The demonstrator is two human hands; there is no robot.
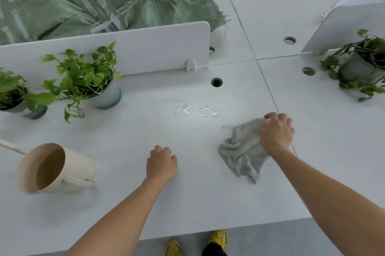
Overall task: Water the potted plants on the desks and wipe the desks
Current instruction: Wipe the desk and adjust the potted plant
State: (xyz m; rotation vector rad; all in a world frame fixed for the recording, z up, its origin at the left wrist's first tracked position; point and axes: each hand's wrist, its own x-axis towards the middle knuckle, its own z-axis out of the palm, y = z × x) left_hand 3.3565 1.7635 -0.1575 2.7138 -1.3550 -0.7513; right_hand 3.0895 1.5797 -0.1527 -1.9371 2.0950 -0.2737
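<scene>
Potted plants (83,76) x3 on desks (187,197), 1 watering can (54,169), R hand (276,130) gripping 1 cloth (241,151), L hand (161,164) loose, empty.

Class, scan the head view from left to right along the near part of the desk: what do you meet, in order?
Beige watering can → left hand, resting on the desk → grey cloth → right hand, gripping the grey cloth at its right end.
</scene>
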